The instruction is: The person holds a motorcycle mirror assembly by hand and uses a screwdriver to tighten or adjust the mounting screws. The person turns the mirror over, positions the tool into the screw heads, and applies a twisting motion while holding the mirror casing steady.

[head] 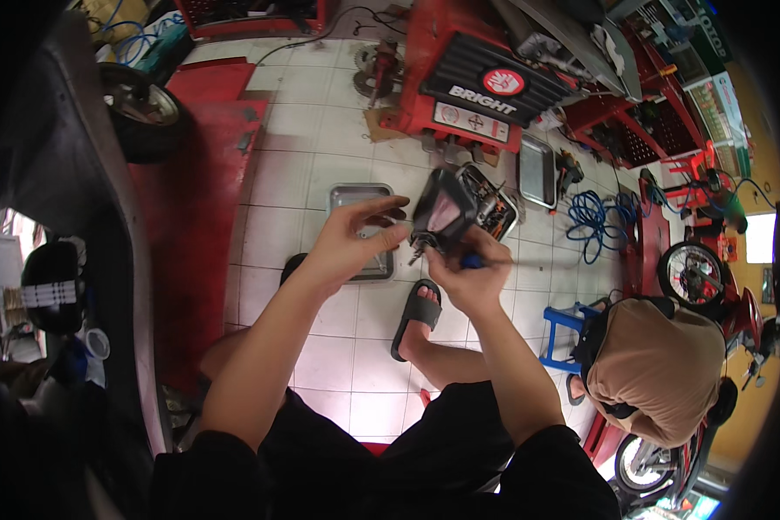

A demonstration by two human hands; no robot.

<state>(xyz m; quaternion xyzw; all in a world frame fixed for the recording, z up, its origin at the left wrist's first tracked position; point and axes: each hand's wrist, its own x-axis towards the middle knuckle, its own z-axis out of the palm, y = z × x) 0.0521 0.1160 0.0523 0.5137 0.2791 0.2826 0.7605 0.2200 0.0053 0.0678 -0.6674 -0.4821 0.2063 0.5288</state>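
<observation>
My right hand grips a dark, blurred part with a pinkish face, perhaps a motorcycle mirror or cover; its exact kind is unclear. A blue handle, partly covered by the fingers, also sits in this hand. Small metal pieces show at the lower end of the dark part. Just left of it, my left hand is held with thumb and fingers apart, nothing plainly in its grasp. Below the left hand a metal tray lies on the tiled floor, with small metal items in it.
Behind the right hand stands a tray of tools; another metal tray lies beyond. A red lift platform runs along the left. Blue hose coils at right, near a blue stool and a crouching person.
</observation>
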